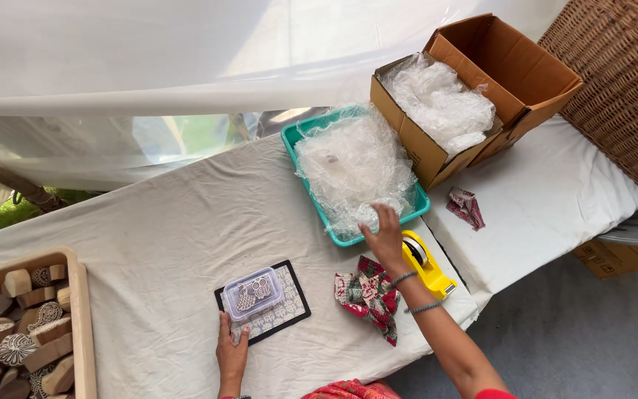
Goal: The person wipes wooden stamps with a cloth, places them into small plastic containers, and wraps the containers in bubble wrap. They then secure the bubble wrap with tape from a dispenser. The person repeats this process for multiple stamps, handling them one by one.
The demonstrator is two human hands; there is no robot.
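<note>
The right hand [385,238] is stretched out over the near edge of the tray [292,140], fingers spread and open, their tips laid on the bubble wrap [350,168] heaped in it; nothing is gripped. Bangles are worn on that wrist. Just beside the hand, on its right, a yellow tape dispenser [428,267] is set at the edge of the surface [149,222]. Below the wrist a folded red and green patterned cloth [369,295] is spread.

The left hand [231,355] is laid flat and relaxed on the surface, its fingers touching the near edge of the dark-bordered mat [283,309]; nothing is held by it. On the mat, just above the fingers, a small clear lidded box [253,293] is placed, with carved owl-shaped pieces seen inside it. The box is well apart from the right hand.

Beyond the tray, an open carton [415,140] stuffed with more clear plastic is found, and a wicker basket [618,81] behind it. A smaller scrap of cloth [466,207] is left on the white cover to the right. At far left a wooden crate [83,325] of carved wooden blocks is seen.
</note>
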